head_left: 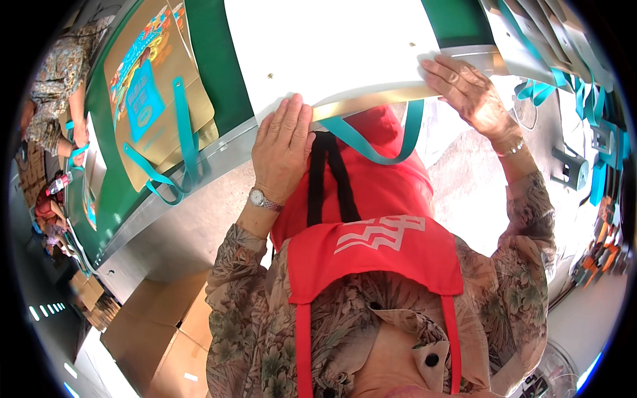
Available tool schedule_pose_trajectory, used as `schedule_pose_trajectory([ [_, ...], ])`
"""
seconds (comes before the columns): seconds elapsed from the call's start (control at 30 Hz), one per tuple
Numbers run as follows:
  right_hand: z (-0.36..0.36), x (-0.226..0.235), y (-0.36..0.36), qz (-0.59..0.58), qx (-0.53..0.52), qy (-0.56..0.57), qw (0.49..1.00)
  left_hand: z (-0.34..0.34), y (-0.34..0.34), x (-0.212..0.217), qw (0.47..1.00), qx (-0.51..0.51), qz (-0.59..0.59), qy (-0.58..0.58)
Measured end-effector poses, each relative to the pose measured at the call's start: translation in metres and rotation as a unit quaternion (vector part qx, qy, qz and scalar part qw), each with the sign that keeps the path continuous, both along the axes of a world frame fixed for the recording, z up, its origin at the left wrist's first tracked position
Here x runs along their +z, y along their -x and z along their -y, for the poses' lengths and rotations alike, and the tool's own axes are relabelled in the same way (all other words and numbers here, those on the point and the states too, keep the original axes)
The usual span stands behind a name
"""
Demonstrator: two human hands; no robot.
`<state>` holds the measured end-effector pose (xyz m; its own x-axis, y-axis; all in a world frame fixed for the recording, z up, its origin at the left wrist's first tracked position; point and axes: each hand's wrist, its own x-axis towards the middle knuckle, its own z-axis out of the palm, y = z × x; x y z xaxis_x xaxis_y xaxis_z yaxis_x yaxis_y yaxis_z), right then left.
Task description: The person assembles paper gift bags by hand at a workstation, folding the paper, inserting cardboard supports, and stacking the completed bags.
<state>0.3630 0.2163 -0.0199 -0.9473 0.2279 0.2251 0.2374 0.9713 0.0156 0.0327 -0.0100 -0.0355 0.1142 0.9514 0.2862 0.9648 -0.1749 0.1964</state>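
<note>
A white paper bag panel [332, 46] with a gold folded edge lies on the green table in front of me. From that edge a teal ribbon handle [385, 158] hangs in a loop against my red apron. My left hand [282, 149] rests on the panel's near left corner, its fingers stretched out flat. At the near right corner my right hand [468, 93] lies with straight fingers over the edge. Neither hand is closed around anything. Two small holes with knots or eyelets show in the panel near the edge.
Gold printed bags [159, 99] with teal handles lie on the green table [222, 73] to the left. More white bags [551, 40] hang or stand at the right. An open cardboard box [156, 331] sits low on the left. Another person's hand [80, 136] works at the far left.
</note>
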Motion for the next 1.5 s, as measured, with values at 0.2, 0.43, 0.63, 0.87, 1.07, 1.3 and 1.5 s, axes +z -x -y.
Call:
schedule_pose_trajectory([
  [0.2,0.021,0.039,-0.010,-0.021,-0.038,0.219,0.975,0.020,0.012,0.016,0.998,-0.025,0.036,-0.046],
  [0.43,0.029,0.055,-0.007,-0.178,-0.157,0.484,0.842,0.007,0.047,0.034,0.927,0.036,0.364,-0.088],
  [0.63,0.005,0.047,0.018,-0.237,-0.328,0.492,0.771,-0.037,0.049,0.036,0.831,0.156,0.533,-0.013],
  [0.87,-0.008,0.027,0.030,-0.192,-0.404,0.499,0.742,-0.055,0.053,0.029,0.801,0.223,0.543,0.116],
  [1.07,-0.013,0.025,0.035,-0.071,-0.421,0.301,0.853,-0.066,0.060,0.018,0.858,0.230,0.429,0.162],
  [1.3,-0.009,0.036,0.049,0.099,-0.426,0.063,0.897,-0.074,0.066,0.030,0.918,0.224,0.220,0.241],
  [1.5,0.022,0.032,0.093,-0.015,-0.179,0.024,0.983,-0.078,0.058,0.031,0.950,0.219,0.056,0.216],
])
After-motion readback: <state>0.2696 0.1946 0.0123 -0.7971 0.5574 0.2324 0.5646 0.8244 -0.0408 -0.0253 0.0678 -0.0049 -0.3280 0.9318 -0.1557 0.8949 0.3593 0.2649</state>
